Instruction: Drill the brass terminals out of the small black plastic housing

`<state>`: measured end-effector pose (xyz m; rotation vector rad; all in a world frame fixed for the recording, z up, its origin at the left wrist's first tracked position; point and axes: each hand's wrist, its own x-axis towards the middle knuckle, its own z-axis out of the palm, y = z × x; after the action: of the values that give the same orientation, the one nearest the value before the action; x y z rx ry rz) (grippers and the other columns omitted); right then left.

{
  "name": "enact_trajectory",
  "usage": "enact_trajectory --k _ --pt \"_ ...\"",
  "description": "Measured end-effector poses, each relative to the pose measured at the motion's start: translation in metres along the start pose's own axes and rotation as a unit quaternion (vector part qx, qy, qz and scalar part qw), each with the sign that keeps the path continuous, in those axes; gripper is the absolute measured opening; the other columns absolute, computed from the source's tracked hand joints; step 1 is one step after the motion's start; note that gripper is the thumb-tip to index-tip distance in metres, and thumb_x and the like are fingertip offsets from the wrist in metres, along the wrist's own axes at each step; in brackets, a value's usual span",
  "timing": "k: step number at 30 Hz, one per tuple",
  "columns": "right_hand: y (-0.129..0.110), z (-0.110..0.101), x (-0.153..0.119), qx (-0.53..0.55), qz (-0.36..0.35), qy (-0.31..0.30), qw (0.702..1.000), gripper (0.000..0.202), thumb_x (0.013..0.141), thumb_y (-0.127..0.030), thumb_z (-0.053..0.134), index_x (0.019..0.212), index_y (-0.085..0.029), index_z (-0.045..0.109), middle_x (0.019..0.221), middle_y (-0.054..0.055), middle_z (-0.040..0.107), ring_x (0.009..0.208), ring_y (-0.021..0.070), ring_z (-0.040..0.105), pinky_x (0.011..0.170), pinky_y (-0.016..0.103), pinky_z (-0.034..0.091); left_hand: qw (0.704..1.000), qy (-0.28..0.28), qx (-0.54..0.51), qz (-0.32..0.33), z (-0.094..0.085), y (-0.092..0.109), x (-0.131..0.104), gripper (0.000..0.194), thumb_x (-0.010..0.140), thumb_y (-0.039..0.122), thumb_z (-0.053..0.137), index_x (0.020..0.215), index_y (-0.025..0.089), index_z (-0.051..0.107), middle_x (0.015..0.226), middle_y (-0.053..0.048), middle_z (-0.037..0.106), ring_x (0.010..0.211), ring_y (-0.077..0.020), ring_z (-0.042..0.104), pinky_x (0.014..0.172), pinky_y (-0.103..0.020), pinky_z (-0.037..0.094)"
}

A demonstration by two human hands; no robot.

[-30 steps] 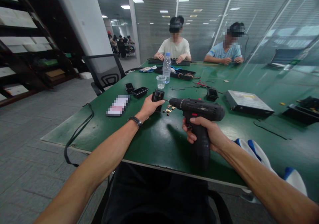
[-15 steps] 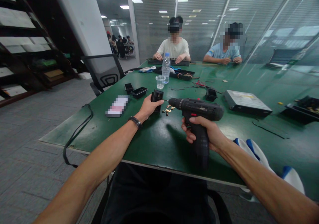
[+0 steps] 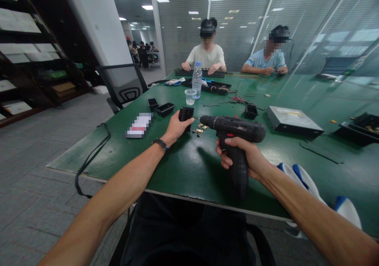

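Note:
My left hand (image 3: pixel 177 127) is closed around a small black plastic housing (image 3: pixel 187 113), held upright on the green table (image 3: pixel 177 167). In my right hand (image 3: pixel 241 155) is a black cordless drill (image 3: pixel 233 128), its chuck turned left toward the housing. The thin bit reaches the housing's right side near my left thumb; whether it sits in a screw I cannot tell. Small brass-coloured metal pieces (image 3: pixel 199 130) and dark bits lie on the table just below the drill's chuck.
Two black housings (image 3: pixel 165 109) and a phone (image 3: pixel 139 125) lie to the left. A plastic cup (image 3: pixel 190 96) and water bottle (image 3: pixel 197 80) stand beyond my left hand. To the right are a metal drive (image 3: pixel 294 122) and blue-white gloves (image 3: pixel 304 181). Two people sit across the table.
Almost nothing differs. Both hands, the drill and the housing stay in nearly the same place.

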<state>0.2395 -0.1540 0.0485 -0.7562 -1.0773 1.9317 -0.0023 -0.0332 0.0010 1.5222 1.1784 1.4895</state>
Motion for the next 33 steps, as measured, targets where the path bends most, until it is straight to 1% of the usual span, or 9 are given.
enact_trajectory --k 4,14,18,23,29,33 --pt "0.0002 0.0000 0.0003 -0.001 -0.003 -0.002 1.000 0.018 0.082 -0.027 0.055 0.091 -0.014 0.063 0.076 0.006 0.062 0.047 0.0125 0.047 0.049 0.030 0.044 1.000 0.002 0.000 0.006 -0.0008 -0.0012 0.0008 0.040 0.068 0.038 0.076 0.100 0.018 0.063 0.093 -0.004 0.065 0.082 -0.0174 0.060 0.078 -0.033 0.050" --pt "-0.0004 0.0020 0.0003 0.001 -0.006 0.002 1.000 0.017 0.081 -0.027 0.057 0.090 -0.014 0.063 0.075 0.006 0.062 0.046 0.0121 0.046 0.048 0.029 0.044 1.000 0.001 -0.020 -0.023 -0.0001 0.0019 0.0028 0.043 0.064 0.036 0.079 0.099 0.016 0.065 0.089 -0.004 0.066 0.079 -0.0172 0.059 0.080 -0.034 0.050" --pt "0.0008 -0.0001 0.0007 0.005 -0.007 -0.002 1.000 0.017 0.081 -0.028 0.057 0.089 -0.014 0.063 0.075 0.006 0.063 0.046 0.0118 0.047 0.048 0.029 0.045 0.999 -0.004 -0.020 -0.024 -0.0002 0.0040 0.0019 0.044 0.063 0.035 0.080 0.100 0.016 0.065 0.090 -0.004 0.066 0.080 -0.0173 0.060 0.080 -0.033 0.050" --pt "0.0022 -0.0019 0.0010 0.011 -0.007 -0.015 1.000 0.016 0.083 -0.026 0.055 0.091 -0.014 0.063 0.076 0.006 0.063 0.047 0.0122 0.049 0.050 0.030 0.046 1.000 -0.002 -0.018 -0.024 -0.0006 0.0036 0.0012 0.042 0.065 0.035 0.079 0.100 0.017 0.065 0.091 -0.004 0.066 0.080 -0.0176 0.061 0.077 -0.033 0.051" --pt "0.0017 -0.0026 0.0011 0.016 -0.007 -0.022 1.000 0.015 0.082 -0.026 0.057 0.090 -0.014 0.063 0.075 0.005 0.063 0.047 0.0119 0.049 0.050 0.030 0.046 0.999 0.006 -0.031 -0.038 -0.0011 0.0016 0.0019 0.048 0.065 0.038 0.079 0.105 0.017 0.061 0.096 -0.006 0.066 0.080 -0.0180 0.062 0.071 -0.034 0.054" --pt "0.0021 -0.0034 0.0010 0.025 -0.003 -0.027 0.999 0.014 0.083 -0.025 0.056 0.090 -0.015 0.062 0.075 0.005 0.062 0.048 0.0119 0.049 0.051 0.030 0.046 0.999 0.010 -0.039 -0.037 -0.0011 -0.0001 0.0020 0.049 0.065 0.037 0.080 0.105 0.018 0.060 0.099 -0.006 0.065 0.082 -0.0178 0.062 0.073 -0.034 0.054"
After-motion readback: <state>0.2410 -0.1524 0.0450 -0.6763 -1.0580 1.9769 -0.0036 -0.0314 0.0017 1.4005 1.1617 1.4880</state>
